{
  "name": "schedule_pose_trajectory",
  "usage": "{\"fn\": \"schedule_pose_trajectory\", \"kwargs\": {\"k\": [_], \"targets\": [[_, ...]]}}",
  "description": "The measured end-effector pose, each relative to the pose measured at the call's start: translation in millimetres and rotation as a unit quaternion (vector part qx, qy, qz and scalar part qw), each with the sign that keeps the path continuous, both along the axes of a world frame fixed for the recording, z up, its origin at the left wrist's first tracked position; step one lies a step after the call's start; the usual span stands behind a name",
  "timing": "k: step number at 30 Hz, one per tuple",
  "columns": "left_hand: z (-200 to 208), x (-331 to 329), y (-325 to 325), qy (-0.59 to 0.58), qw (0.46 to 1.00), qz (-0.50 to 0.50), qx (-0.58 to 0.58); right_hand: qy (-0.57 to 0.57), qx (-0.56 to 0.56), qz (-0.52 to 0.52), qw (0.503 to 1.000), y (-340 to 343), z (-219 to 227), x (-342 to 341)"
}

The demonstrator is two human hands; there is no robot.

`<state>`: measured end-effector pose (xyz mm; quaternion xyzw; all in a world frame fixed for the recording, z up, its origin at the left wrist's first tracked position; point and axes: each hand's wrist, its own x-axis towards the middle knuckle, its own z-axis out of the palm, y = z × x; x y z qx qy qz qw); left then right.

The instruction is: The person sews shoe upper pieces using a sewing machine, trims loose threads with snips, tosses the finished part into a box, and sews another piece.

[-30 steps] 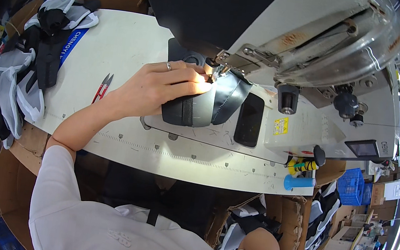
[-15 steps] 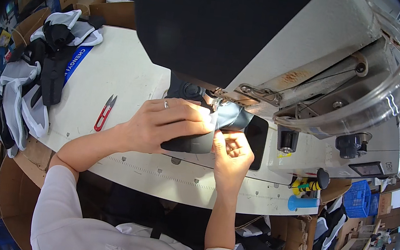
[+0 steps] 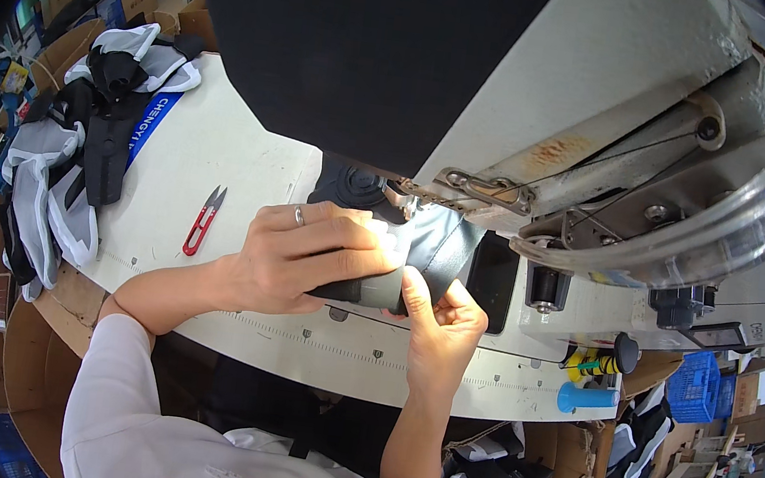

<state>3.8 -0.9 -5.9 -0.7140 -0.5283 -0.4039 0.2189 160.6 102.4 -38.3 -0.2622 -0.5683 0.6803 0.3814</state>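
A dark, smooth fabric piece (image 3: 443,251) lies under the needle area of a white sewing machine (image 3: 571,100), part of it lit brightly. My left hand (image 3: 318,255), with a ring on one finger, grips the piece's left part close to the presser foot (image 3: 406,206); its thumb is hidden. Thumb and fingers of my right hand (image 3: 440,327) pinch the near edge of the same piece. Left of my left hand, red-handled thread snips (image 3: 203,222) rest on the white table (image 3: 248,165).
A dark phone-like slab (image 3: 492,276) lies right of the fabric. A blue thread spool (image 3: 587,399) and a yellow-black tool (image 3: 601,361) sit at the table's right end. Black-and-white fabric pieces (image 3: 79,140) pile up at left. Cardboard boxes (image 3: 42,369) flank the table.
The fabric near the needle has turned, and more of it shows above my right thumb. My right hand has shifted slightly nearer. The whole view has moved a little.
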Motion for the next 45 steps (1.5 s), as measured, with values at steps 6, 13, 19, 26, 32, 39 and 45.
{"fn": "schedule_pose_trajectory", "kwargs": {"k": [6,13,19,26,32,39,45], "targets": [[0,-1,-2,0.005,1.0,-0.004,0.0,-0.002,0.029,-0.013,0.999,-5,-4,0],[-1,-7,8,0.01,1.0,0.008,0.001,0.006,0.017,-0.013,1.0,-5,2,-9],[-4,-9,12,0.015,1.0,0.014,0.019,0.015,0.039,-0.002,0.999,-3,4,-10],[-3,-14,10,0.018,1.0,0.007,0.014,0.004,0.026,0.02,0.999,-5,10,-10],[4,-15,11,0.016,0.999,0.011,-0.028,0.01,-0.026,0.083,0.996,-3,16,-5],[-2,-18,9,0.069,0.997,-0.029,-0.002,-0.007,-0.003,0.109,0.994,0,20,-1],[-1,-19,7,0.091,0.995,-0.028,-0.002,-0.01,-0.012,0.11,0.994,-1,21,-1]]}}
